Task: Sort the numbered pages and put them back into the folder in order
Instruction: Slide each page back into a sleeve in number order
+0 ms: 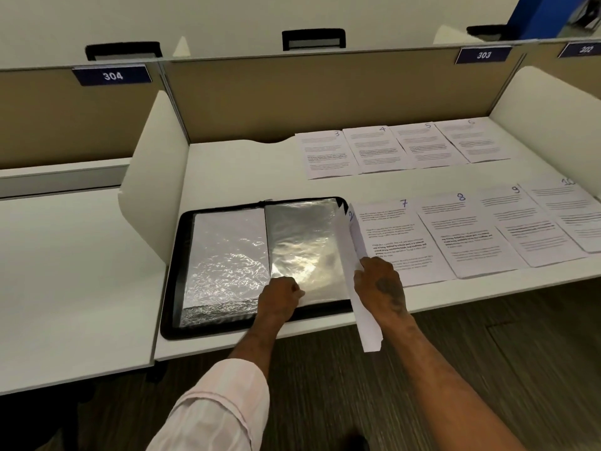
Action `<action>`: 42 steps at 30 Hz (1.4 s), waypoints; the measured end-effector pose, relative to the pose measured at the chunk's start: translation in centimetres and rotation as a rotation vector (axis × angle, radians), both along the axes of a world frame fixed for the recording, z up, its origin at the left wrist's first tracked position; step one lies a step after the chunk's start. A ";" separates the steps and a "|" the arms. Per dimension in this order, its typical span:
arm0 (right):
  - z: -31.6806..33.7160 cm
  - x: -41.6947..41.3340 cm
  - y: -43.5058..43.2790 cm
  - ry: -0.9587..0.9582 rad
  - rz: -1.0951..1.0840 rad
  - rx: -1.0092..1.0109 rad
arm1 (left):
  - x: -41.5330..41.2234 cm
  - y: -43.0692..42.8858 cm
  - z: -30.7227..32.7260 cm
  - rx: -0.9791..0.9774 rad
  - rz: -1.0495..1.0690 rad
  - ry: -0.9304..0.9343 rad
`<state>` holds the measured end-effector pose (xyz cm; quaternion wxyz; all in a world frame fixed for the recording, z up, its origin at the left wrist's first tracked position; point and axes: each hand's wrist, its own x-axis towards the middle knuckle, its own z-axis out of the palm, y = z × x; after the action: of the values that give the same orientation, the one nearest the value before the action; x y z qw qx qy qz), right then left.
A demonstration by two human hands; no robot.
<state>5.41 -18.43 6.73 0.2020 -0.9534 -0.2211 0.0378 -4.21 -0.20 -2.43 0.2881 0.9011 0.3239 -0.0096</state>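
A black zip folder (170, 271) lies open on the desk, showing shiny plastic sleeves (302, 242). My left hand (281, 296) pinches the lower edge of the right-hand sleeve. My right hand (380, 281) grips a page (356, 255) standing on edge beside the folder's right side; a blue 2 shows at its top. Pages 3 (327, 154), 4 (377, 149), 5 (426, 144) and 6 (473, 139) lie in a back row. Pages 7 (400, 236), 8 (465, 232), 9 (527, 222) and 10 (572, 209) lie in a front row.
White side dividers (156, 177) bound the desk on the left and right, with a tan partition (325, 89) behind. The desk's front edge (260, 345) runs just below the folder. A neighbouring desk (74, 271) sits to the left.
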 end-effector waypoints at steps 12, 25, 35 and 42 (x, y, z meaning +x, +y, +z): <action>0.3 0.4 -0.3 -0.017 -0.016 0.043 | -0.1 1.0 -0.5 -0.221 -0.070 -0.040; -0.1 0.6 -2.1 -0.038 -0.005 0.078 | 0.9 0.8 -0.3 -0.240 -0.108 -0.022; 0.9 -1.3 -1.6 -0.006 0.179 0.195 | 0.8 -0.2 -0.6 -0.096 -0.153 0.010; -1.4 -5.9 -1.3 -0.161 0.549 0.096 | 2.0 -0.4 0.0 -0.153 -0.054 0.004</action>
<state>-0.50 -19.74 5.38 0.2109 -0.8470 -0.4879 0.0047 -2.21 -0.62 -2.44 0.3550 0.8849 0.2982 -0.0441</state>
